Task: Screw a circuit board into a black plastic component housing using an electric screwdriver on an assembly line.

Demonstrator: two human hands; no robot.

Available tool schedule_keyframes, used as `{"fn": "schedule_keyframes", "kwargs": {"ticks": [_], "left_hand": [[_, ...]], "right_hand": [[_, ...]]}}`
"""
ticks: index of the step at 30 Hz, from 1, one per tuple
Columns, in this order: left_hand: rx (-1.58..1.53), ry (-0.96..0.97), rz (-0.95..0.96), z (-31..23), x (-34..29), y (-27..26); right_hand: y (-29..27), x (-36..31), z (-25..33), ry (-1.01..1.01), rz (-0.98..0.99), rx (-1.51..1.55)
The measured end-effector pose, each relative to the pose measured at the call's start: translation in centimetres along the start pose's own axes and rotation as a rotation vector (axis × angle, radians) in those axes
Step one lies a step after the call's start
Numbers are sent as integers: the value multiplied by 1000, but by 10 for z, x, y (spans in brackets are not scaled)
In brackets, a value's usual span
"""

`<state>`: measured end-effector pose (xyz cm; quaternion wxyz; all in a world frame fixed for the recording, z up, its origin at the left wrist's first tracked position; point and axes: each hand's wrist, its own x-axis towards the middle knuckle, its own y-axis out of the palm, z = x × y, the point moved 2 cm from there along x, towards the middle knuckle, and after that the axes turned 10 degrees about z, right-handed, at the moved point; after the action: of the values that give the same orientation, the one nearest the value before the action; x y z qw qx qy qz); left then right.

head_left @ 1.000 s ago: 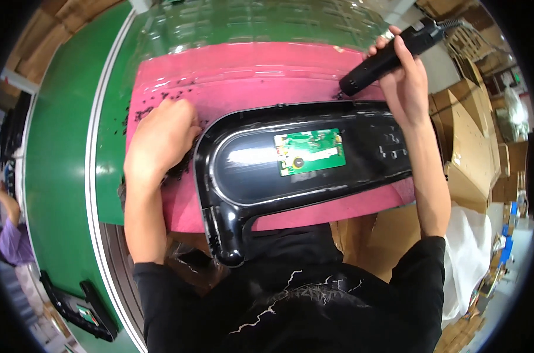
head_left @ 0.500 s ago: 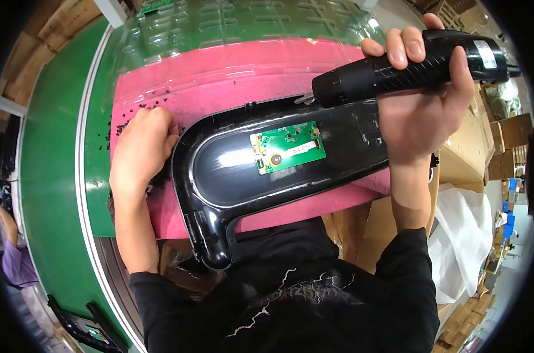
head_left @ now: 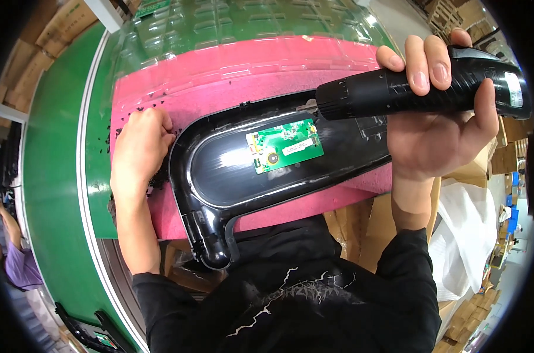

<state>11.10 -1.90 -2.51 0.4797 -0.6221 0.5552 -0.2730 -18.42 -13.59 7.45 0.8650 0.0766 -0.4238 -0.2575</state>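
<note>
My right hand (head_left: pixel 434 132) is wrapped around a black electric screwdriver (head_left: pixel 373 91), held nearly level with its bit pointing left. The bit's tip hangs over a black plastic housing (head_left: pixel 267 188), just above the right end of a green circuit board (head_left: pixel 286 146) that lies in the recess. Whether the tip touches anything I cannot tell. At the housing's left edge, my left hand (head_left: pixel 142 141) is closed with its fingers curled. It sits among scattered small black pieces (head_left: pixel 139 109), perhaps screws; what the fingers hold, if anything, is hidden.
The housing rests on a pink mat (head_left: pixel 220 88). Beyond it lies a clear plastic blister tray (head_left: pixel 243 29). A green work surface (head_left: pixel 55 165) runs along the left, with another black housing (head_left: pixel 93 332) at lower left. Cardboard and white foam wrap (head_left: pixel 464 241) stand at right.
The screwdriver in my right hand has shifted right and toward me, its bit moving from the housing's far rim to near the board. My left hand stays almost in place.
</note>
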Motion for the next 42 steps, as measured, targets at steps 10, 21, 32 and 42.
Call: {"fn": "schedule_keyframes", "kwargs": {"ticks": [10,21,32,42], "left_hand": [[-84,69,-68,-19,-4,-14],[-25,278,-215,0,2,-2],[-19,63,120,3,-16,-9],[4,111,-119,-3,-20,-19]], "right_hand": [[7,-6,5,-48,-5,-16],[21,-8,-6,-36,19,-8],[18,-13,-7,-16,-104,-32],[19,-12,-7,-35,-111,-19]]}}
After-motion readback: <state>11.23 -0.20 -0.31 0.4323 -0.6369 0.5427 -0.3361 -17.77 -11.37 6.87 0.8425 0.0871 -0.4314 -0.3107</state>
